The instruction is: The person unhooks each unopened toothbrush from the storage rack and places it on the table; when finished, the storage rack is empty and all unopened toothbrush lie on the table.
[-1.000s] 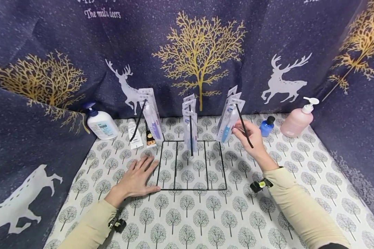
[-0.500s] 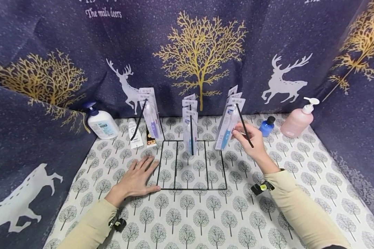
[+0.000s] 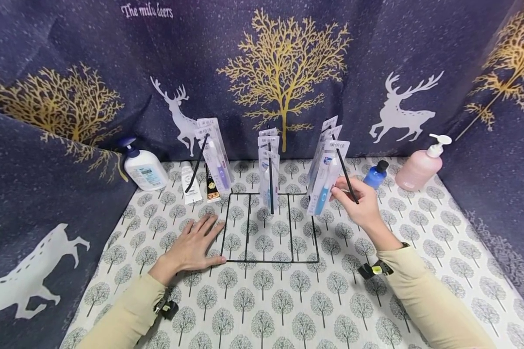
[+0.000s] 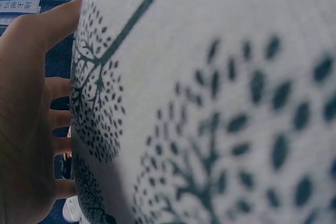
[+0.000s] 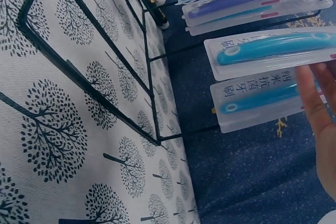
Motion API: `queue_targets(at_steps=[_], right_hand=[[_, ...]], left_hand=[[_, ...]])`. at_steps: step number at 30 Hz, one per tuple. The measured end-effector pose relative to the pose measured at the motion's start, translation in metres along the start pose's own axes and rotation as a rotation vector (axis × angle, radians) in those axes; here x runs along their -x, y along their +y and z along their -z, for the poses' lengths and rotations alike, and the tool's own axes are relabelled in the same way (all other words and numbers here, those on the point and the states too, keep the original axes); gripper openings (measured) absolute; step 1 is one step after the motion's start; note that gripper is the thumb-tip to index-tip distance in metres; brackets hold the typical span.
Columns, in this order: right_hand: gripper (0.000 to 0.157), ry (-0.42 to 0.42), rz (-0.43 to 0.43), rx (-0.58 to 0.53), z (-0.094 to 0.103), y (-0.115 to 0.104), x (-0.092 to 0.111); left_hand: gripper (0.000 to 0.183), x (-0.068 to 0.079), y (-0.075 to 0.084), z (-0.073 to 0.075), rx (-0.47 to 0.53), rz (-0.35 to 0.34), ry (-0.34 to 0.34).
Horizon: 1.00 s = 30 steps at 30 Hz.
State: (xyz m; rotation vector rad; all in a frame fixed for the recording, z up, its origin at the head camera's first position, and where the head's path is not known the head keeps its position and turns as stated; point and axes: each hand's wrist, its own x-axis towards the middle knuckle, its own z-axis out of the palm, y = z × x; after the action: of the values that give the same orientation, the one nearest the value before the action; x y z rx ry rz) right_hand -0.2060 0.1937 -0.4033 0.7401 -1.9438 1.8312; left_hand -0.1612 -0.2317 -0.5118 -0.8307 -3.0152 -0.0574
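Note:
My right hand (image 3: 361, 206) pinches the edge of the front toothbrush pack (image 3: 324, 186) on the right hook of a black wire display rack (image 3: 270, 262). In the right wrist view, fingers (image 5: 313, 103) reach that clear pack with its blue toothbrush (image 5: 262, 51); another pack (image 5: 257, 103) hangs apart from it. Flat on the table, my left hand (image 3: 194, 248) spreads its fingers, thumb at the rack base's front left corner. The left wrist view shows this hand (image 4: 23, 108) against the tree-print cloth. More packs hang on the middle hook (image 3: 269, 179) and left hook (image 3: 198, 165).
Two tubes, one white (image 3: 191, 184) and one black (image 3: 212, 186), lie left of the rack behind my left hand. A white pump bottle (image 3: 145, 169) stands farther left. A blue bottle (image 3: 375, 175) and a pink pump bottle (image 3: 419, 169) stand right. Dark cloth (image 3: 244, 63) hangs behind.
My right hand has drawn the front pack on the right hook toward me, away from the packs behind it. The left hand stays on the table. The head view has tilted slightly.

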Motion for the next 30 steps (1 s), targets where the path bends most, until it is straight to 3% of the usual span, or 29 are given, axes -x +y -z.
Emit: queue_targets(at_steps=[10, 18, 30], right_hand=[[0.018, -0.036, 0.107, -0.015, 0.002, -0.008, 0.009], [0.019, -0.052, 0.116, -0.074, 0.004, -0.013, 0.022], [0.023, -0.097, 0.151, -0.076, 0.015, -0.008, 0.040]], left_hand=[[0.095, -0.002, -0.001, -0.001, 0.000, -0.007, 0.002], [0.095, 0.001, 0.001, 0.001, -0.001, 0.006, -0.010], [0.094, 0.000, 0.000, 0.000, -0.014, -0.005, 0.000]])
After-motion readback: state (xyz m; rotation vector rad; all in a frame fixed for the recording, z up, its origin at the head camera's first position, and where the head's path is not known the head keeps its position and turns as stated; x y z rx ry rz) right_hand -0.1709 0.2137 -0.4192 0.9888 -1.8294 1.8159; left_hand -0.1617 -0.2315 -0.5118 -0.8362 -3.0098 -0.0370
